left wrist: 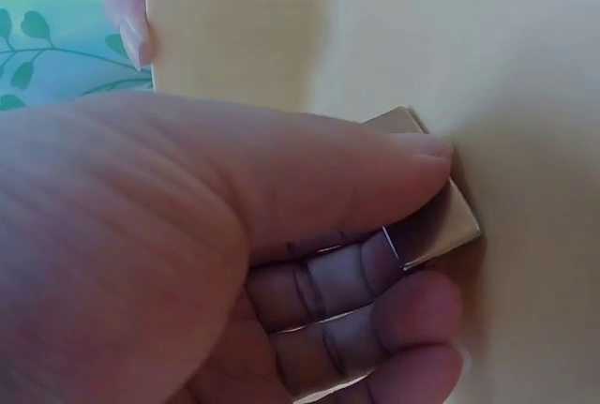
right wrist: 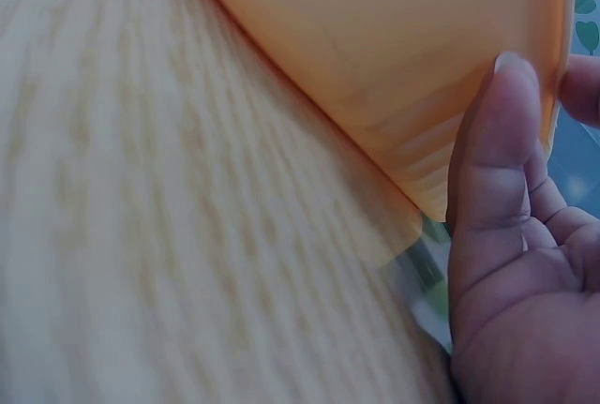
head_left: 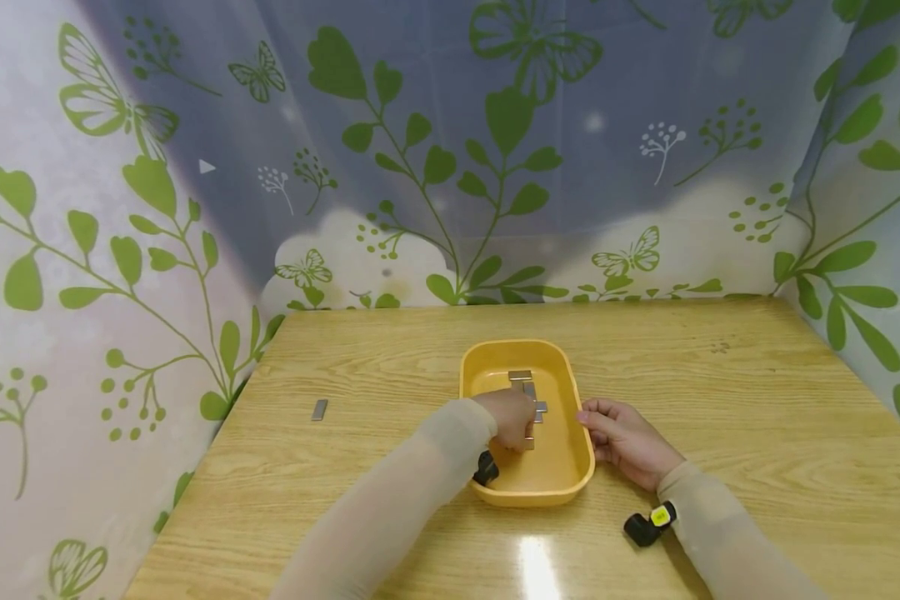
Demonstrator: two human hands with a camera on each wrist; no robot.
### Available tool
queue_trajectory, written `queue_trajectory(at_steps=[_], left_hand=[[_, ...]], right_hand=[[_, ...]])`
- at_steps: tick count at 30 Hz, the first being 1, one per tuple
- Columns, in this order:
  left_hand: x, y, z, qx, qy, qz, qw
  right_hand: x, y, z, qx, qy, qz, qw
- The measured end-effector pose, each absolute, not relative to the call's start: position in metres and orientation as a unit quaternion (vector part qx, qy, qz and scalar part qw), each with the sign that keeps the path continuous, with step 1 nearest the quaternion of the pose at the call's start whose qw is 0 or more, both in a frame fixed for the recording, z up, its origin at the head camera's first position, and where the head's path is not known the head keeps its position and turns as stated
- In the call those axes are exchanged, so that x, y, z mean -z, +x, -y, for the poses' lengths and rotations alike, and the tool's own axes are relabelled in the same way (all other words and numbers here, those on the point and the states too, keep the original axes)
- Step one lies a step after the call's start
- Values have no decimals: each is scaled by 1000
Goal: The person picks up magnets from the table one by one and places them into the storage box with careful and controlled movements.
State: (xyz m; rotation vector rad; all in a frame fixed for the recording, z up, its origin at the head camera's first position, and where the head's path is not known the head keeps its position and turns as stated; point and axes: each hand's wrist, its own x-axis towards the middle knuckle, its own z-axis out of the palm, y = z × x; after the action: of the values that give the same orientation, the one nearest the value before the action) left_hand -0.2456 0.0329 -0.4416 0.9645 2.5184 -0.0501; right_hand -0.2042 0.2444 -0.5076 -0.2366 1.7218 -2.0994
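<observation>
In the head view, my left hand (head_left: 512,418) reaches down into a yellow plastic tray (head_left: 580,467). Its thumb and fingers pinch a small flat silver metal block (left wrist: 448,228), as the left wrist view shows up close. More silver blocks (head_left: 520,376) lie on the tray floor around that hand, some of them partly covered by it. At the tray's right side, my right hand (head_left: 630,440) holds the rim; the right wrist view has its thumb (right wrist: 506,132) along the tray wall and a fingertip at the rim.
A single grey metal piece (head_left: 320,409) lies on the wooden table (head_left: 390,350), left of the tray. Black wrist cameras sit on both forearms, the left one (head_left: 486,468) down at the tray's near left side. A leaf-patterned curtain (head_left: 435,208) hangs behind the table.
</observation>
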Motion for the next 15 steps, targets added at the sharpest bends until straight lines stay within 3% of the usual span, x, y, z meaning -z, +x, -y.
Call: queue_trajectory(at_steps=[15], left_hand=[[442, -244, -33, 20, 335, -921, 199]], right_hand=[[509, -205, -245, 753, -82, -618, 207]])
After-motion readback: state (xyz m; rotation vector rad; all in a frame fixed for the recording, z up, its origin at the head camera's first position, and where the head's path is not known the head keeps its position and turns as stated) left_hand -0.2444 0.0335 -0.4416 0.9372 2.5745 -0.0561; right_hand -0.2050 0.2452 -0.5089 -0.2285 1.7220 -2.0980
